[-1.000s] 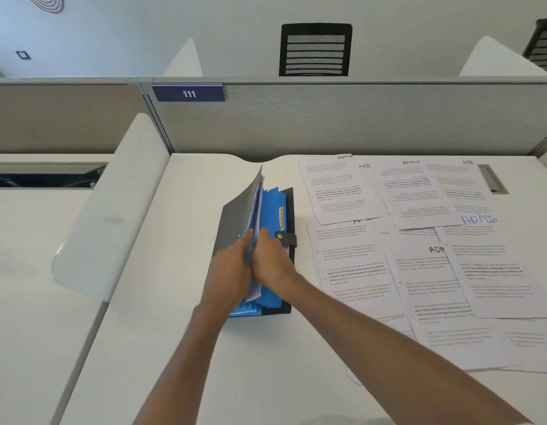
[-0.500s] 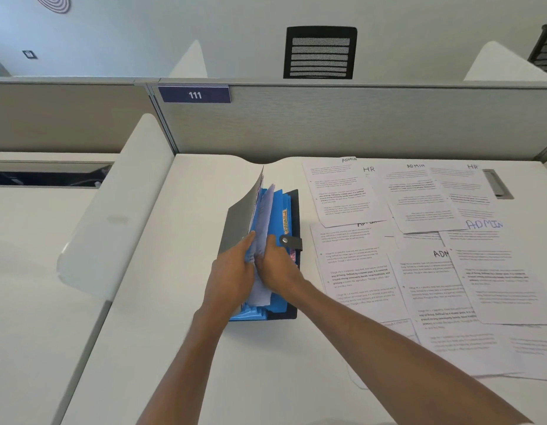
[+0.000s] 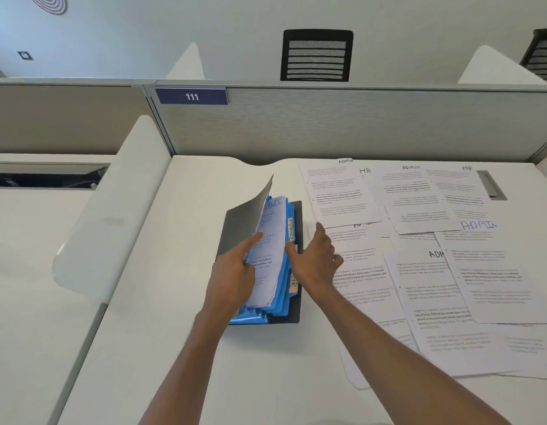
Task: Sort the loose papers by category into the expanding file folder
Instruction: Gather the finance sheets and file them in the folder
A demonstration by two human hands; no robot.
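Black-covered expanding file folder [image 3: 292,308] with blue plastic dividers lies on the smooth white desk [image 3: 204,348], left of the paper spread. Its thin, flexible grey-black front cover [image 3: 244,222] stands raised and bowed leftward. Inside: a sheaf of white printed sheets [image 3: 267,256] sits in a front pocket, top edge handwritten in blue, partly legible "...ANCE". Two orange divider tabs show on the right side: one reads "FINANCE" [image 3: 291,228]; the lower one [image 3: 293,283] appears to read "HR".

Left hand [image 3: 235,271]: forefinger extended against the cover and sheaf, remaining fingers curled at the sheaf's left edge; whether it grips cannot be told. Right hand [image 3: 316,259]: released, fingers spread, holding nothing, hovering at the folder's right edge.

Loose white printed papers [image 3: 419,256] overlap flat across the desk's right half; exact count unclear. Legible headings: "ADMIN" on five, two partly hidden; "HR" on two.
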